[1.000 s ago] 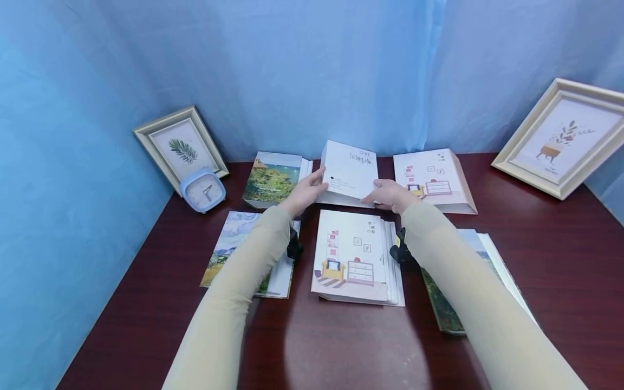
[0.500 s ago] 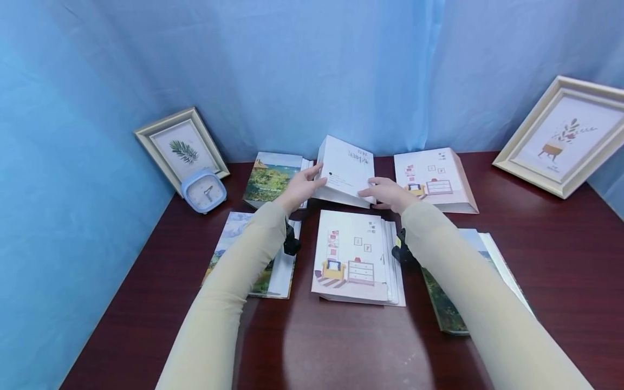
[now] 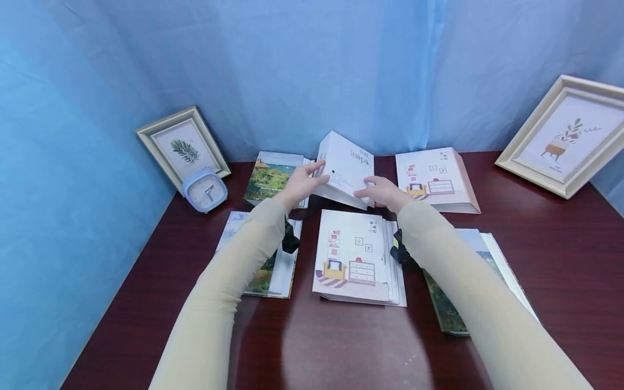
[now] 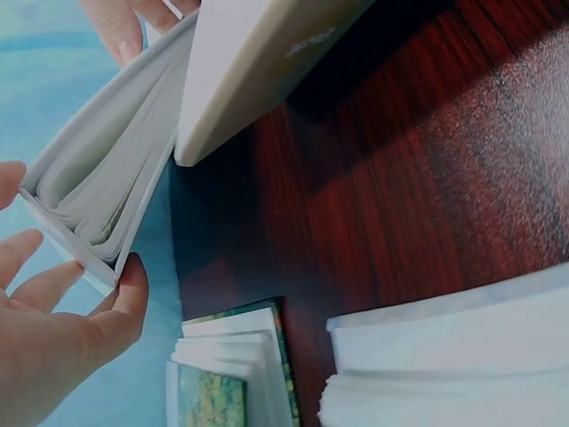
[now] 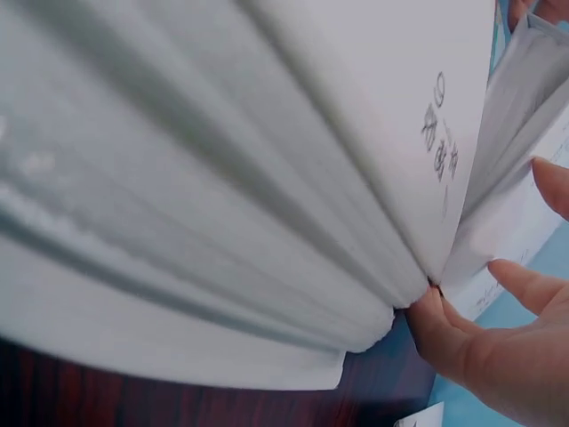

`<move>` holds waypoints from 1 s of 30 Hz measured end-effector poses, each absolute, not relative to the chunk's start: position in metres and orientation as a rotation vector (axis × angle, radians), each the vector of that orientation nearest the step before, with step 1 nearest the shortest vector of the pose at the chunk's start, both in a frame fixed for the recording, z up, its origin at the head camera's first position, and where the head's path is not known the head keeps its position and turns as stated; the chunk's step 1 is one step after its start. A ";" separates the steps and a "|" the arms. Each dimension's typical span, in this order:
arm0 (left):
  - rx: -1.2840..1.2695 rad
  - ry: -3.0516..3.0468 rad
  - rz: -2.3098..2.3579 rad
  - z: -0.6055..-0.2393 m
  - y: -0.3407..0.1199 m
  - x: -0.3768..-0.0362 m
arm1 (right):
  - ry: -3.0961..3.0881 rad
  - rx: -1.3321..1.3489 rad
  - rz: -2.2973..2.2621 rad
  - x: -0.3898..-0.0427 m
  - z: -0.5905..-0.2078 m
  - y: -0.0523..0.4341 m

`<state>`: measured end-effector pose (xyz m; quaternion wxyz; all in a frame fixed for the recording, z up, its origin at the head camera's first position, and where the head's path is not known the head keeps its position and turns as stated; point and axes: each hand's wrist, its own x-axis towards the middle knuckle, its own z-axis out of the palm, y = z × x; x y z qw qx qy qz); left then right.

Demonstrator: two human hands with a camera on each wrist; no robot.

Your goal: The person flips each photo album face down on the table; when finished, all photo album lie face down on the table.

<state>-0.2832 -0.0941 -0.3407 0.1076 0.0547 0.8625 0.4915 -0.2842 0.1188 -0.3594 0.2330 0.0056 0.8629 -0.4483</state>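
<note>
- White book (image 3: pixel 347 169) held up off table (image 3: pixel 536 233) at rear centre, tilted, near edge raised; sits btwn green landscape book (image 3: pixel 273 177) on its left & pink-cover book (image 3: pixel 434 176) on its right.
- Left hand (image 3: pixel 301 186) grasps white book at its left edge: thumb on 1 side, fingers on the cover. Left wrist view: thumb (image 4: pixel 124 298) pressed against the cover corner, other fingers (image 4: pixel 27 267) straight alongside, pages fanned open above dark wood.
- Right hand (image 3: pixel 382 190) grasps same book at lower right edge, fingers lying over the cover. Right wrist view: thumb tip (image 5: pixel 436 325) pushed into the page block, fingers (image 5: pixel 524 285) spread behind a loose cover/page w/ printed characters.
- Book partly open; page block visible in both wrist views.
- Front row on table, 3 items: painted-sky book (image 3: pixel 258 260) under left forearm, room-illustration book (image 3: pixel 356 257) at centre (several stacked/loose covers at its right side), dark green book (image 3: pixel 468 281) partly under right forearm.
- Both arms in beige sleeves (image 3: pixel 234 292); black wrist-mounted device (image 3: pixel 290 241) on left, another (image 3: pixel 397 249) on right.
- Rear left: leaf picture frame (image 3: pixel 182 146) leaning on blue curtain (image 3: pixel 312 70), small blue clock (image 3: pixel 205 190) just in front of it.
- Rear right: 2nd picture frame (image 3: pixel 565 135), plant print, leaning likewise.
</note>
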 end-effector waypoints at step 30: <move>0.266 2.681 1.338 -0.305 -0.099 -0.276 | 2.370 -0.100 -1.444 -0.278 -0.354 0.097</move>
